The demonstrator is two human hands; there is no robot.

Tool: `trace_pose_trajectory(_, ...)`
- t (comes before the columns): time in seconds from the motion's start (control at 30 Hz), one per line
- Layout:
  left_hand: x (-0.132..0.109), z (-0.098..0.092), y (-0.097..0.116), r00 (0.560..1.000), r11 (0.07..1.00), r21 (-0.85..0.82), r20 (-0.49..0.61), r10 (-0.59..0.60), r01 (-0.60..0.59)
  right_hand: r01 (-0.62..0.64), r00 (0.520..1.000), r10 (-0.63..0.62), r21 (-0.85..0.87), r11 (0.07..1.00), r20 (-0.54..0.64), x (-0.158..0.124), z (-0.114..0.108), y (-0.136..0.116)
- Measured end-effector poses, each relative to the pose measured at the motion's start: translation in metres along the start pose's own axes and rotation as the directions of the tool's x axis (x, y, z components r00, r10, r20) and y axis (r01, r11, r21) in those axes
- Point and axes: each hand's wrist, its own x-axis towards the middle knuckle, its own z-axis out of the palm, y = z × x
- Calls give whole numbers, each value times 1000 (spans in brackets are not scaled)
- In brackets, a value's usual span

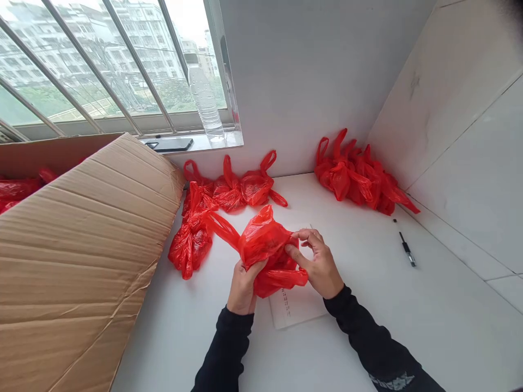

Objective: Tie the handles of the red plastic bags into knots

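Above the middle of the white table, a red plastic bag (pixel 265 245) is held between both my hands, its top spread and its contents hidden. My left hand (pixel 244 283) grips the bag from below on its left side, the thumb lying over the plastic. On the other side, my right hand (pixel 316 258) pinches the bag's edge between thumb and fingers. Partly covered beneath the bag lies a white sheet of paper (pixel 300 313) with a column of handwritten numbers. Several knotted red bags (pixel 231 190) stand just behind and to the left.
A large cardboard box (pixel 81 234) with red bags inside fills the left side. More red bags (pixel 355 174) are heaped in the right back corner, near a black pen (pixel 406 247). On the sill are a water bottle (pixel 204 100) and a phone (pixel 174 144).
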Motion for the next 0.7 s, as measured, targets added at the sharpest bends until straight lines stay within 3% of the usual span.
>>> trace_pose_trajectory(0.17,2,1,-2,998,985,-166,-25,-54,49,-29,999,26,176,984,20,1,1,1)
trace_pose_trajectory(0.3,2,1,3,990,960,-274,-102,-96,65,-202,975,152,357,912,163,1,3,1)
trace_pose_trajectory(0.4,0,2,10,977,959,-278,-188,-100,44,-269,955,179,434,860,237,2,3,3)
trace_pose_trajectory(0.57,-2,5,14,982,959,-274,-150,-114,70,-284,957,210,514,810,198,3,2,5)
trace_pose_trajectory(0.7,-2,7,9,988,971,-226,-111,-109,81,-237,971,189,519,821,144,3,1,6)
